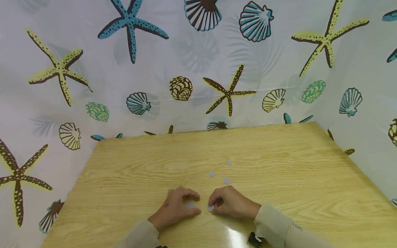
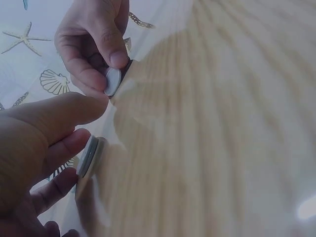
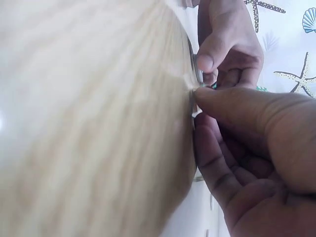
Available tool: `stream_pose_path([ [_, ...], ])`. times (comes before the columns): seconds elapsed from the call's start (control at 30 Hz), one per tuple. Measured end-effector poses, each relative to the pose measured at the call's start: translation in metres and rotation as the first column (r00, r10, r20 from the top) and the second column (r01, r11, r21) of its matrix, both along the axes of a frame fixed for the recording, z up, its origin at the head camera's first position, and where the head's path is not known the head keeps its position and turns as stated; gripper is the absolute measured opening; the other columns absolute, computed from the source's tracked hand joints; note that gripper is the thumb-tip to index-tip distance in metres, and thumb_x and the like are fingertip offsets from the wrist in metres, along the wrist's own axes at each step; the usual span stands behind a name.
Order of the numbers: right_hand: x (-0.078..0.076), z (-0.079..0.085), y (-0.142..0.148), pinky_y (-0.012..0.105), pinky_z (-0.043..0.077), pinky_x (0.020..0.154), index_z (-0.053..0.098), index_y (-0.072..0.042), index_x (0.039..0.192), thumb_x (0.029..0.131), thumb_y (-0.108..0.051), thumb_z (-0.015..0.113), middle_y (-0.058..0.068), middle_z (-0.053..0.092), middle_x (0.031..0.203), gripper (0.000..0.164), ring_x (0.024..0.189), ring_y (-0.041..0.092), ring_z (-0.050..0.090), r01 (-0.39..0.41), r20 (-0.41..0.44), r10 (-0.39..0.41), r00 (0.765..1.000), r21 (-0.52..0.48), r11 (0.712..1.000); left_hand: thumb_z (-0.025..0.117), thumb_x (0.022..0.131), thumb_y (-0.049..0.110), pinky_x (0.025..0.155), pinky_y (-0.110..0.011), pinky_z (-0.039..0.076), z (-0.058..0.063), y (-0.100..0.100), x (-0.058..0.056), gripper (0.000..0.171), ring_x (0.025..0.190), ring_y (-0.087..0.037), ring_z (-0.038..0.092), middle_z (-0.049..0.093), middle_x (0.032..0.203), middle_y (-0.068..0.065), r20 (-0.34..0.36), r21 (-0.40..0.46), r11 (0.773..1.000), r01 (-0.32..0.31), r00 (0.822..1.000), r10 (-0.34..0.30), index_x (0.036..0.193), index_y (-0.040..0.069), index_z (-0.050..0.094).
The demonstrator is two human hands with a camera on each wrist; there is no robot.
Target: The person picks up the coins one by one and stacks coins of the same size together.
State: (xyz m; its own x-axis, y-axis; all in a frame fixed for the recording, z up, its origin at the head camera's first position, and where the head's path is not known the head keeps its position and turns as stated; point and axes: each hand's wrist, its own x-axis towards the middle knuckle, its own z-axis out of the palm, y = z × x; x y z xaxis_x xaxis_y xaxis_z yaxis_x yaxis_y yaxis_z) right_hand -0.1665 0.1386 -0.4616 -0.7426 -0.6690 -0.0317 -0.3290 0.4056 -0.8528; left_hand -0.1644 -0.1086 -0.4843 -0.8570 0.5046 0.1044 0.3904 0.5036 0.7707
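Observation:
My right hand (image 1: pixel 231 202) pinches a round silver-grey coin (image 1: pixel 211 208) between thumb and fingertips, low over the wooden table. In the left wrist view that coin (image 2: pixel 113 81) shows tilted on its edge side. Just left of it, my left hand (image 1: pixel 178 206) has its thumb and fingers spread apart around a short stack of coins (image 1: pixel 190 205). The left wrist view shows this stack (image 2: pixel 88 157) on the tabletop, with the fingertips right at its side and the thumb apart from it. Both hands lie close together, fingertips facing.
Beyond the right hand lie several loose coins: a larger one (image 1: pixel 226 181), a smaller one (image 1: pixel 211 174) and a farther one (image 1: pixel 229 163). The wooden table (image 1: pixel 139 165) meets a cloth (image 1: pixel 192 51) printed with starfish and shells at its back and sides.

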Motion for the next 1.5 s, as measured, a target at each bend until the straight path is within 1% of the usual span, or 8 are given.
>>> stream_pose_path([
  [0.23,0.004,0.000,0.000,0.022,0.054,0.071,0.074,-0.005,0.094,0.087,-0.002,0.076,-0.004,0.068,0.093,0.008,0.077,0.002,0.059,-0.018,-0.035,0.018,0.999,0.005,1.000,0.089,0.074,0.028,0.088,-0.042,0.028,0.000,0.009,-0.001,0.030,0.093,-0.005,0.055,0.072,0.099,0.018,-0.042,-0.011,1.000,0.005,0.999,-0.005,0.100,0.018,0.077],
  [0.47,0.007,0.003,-0.001,0.020,0.053,0.072,0.073,-0.003,0.096,0.087,-0.001,0.075,-0.001,0.069,0.096,0.010,0.077,-0.001,0.057,-0.020,-0.068,0.021,0.997,0.024,1.000,0.089,0.074,0.027,0.086,-0.040,0.026,0.002,0.015,-0.003,0.029,0.091,-0.003,0.054,0.072,0.098,0.018,-0.023,-0.014,0.999,0.031,0.999,-0.031,0.098,0.017,0.078],
  [0.57,0.007,0.004,-0.001,0.020,0.053,0.072,0.073,-0.002,0.096,0.086,0.000,0.075,0.000,0.069,0.097,0.010,0.077,-0.001,0.057,-0.018,-0.078,0.021,0.997,0.031,0.999,0.089,0.074,0.027,0.084,-0.040,0.026,0.002,0.017,-0.003,0.028,0.090,-0.004,0.053,0.073,0.097,0.016,-0.033,-0.015,0.999,0.038,0.999,-0.038,0.097,0.016,0.078],
  [0.8,0.008,0.003,-0.001,0.020,0.052,0.071,0.073,-0.002,0.096,0.085,0.000,0.077,0.000,0.069,0.097,0.011,0.077,-0.002,0.056,-0.004,-0.099,0.007,0.995,0.036,0.999,0.089,0.074,0.029,0.084,-0.040,0.026,0.004,0.021,-0.002,0.026,0.089,-0.006,0.052,0.074,0.096,0.015,-0.035,-0.025,0.999,0.032,0.999,-0.032,0.096,0.018,0.078],
  [1.03,0.010,0.001,0.004,0.019,0.052,0.071,0.072,-0.001,0.096,0.084,-0.001,0.078,0.002,0.070,0.096,0.014,0.076,-0.002,0.057,0.015,-0.105,-0.013,0.994,0.018,1.000,0.089,0.074,0.028,0.084,-0.040,0.025,0.006,0.023,-0.001,0.027,0.090,-0.008,0.052,0.074,0.096,0.014,-0.010,-0.028,0.999,0.036,0.999,-0.036,0.096,0.016,0.078],
  [1.2,0.011,0.002,0.005,0.020,0.053,0.069,0.071,-0.001,0.096,0.084,0.001,0.077,0.001,0.070,0.093,0.013,0.074,-0.002,0.057,0.026,-0.111,-0.025,0.994,0.009,1.000,0.089,0.074,0.027,0.084,-0.041,0.025,0.005,0.024,-0.002,0.027,0.091,-0.007,0.053,0.074,0.096,0.013,-0.019,-0.029,0.999,0.038,0.999,-0.039,0.096,0.016,0.078],
  [1.33,0.012,0.001,0.005,0.020,0.053,0.068,0.071,-0.002,0.094,0.085,0.001,0.076,-0.001,0.070,0.090,0.011,0.074,-0.001,0.057,0.033,-0.114,-0.033,0.993,0.004,0.999,0.089,0.074,0.027,0.084,-0.040,0.025,0.004,0.026,-0.002,0.026,0.090,-0.005,0.053,0.073,0.095,0.015,-0.019,-0.039,0.999,0.036,0.999,-0.036,0.096,0.017,0.078],
  [1.5,0.014,0.002,0.003,0.020,0.052,0.068,0.072,-0.004,0.091,0.086,0.001,0.076,-0.001,0.070,0.088,0.008,0.074,-0.001,0.057,0.040,-0.121,-0.040,0.992,0.000,0.999,0.088,0.074,0.027,0.084,-0.039,0.026,0.005,0.028,-0.002,0.026,0.089,-0.003,0.053,0.072,0.094,0.020,0.007,-0.048,0.998,0.031,0.999,-0.031,0.096,0.018,0.079],
])
